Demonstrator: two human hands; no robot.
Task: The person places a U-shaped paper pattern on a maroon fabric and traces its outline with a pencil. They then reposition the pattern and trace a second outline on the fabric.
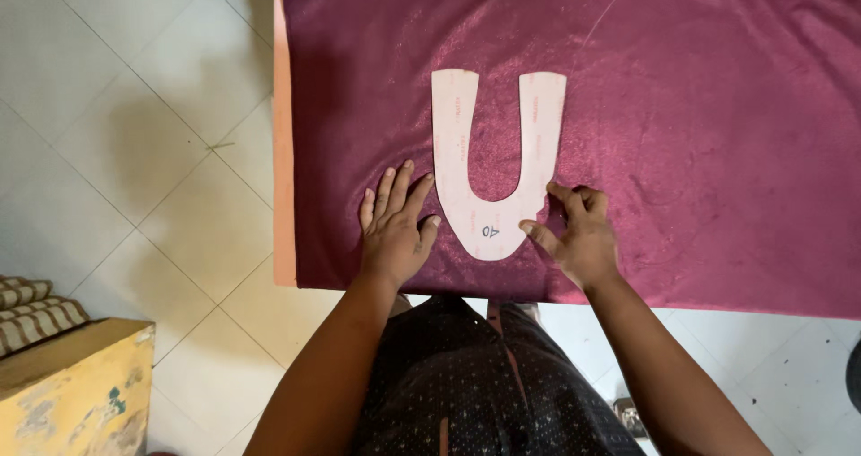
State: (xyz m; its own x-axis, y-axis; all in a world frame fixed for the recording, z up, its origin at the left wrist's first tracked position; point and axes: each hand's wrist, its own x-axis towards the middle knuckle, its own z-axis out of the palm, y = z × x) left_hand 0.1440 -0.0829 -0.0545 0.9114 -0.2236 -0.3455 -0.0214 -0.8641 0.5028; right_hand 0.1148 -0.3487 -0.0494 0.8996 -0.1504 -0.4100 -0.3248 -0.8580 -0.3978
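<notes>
A pale pink U-shaped cardboard pattern (pixel 466 178) lies flat on a maroon velvet cloth (pixel 700 124) spread over a table. My left hand (pixel 395 227) rests flat on the cloth, fingers apart, its fingertips at the pattern's left edge. On the other side, my right hand (pixel 578 232) touches the pattern's lower right curve with thumb and fingertips, fingers half curled. Neither hand holds anything off the cloth.
The table's peach-coloured edge (pixel 283 151) runs along the cloth's left side. White tiled floor (pixel 134 133) lies to the left and below. A worn yellow box (pixel 76 393) and a striped mat (pixel 31 308) sit at the lower left.
</notes>
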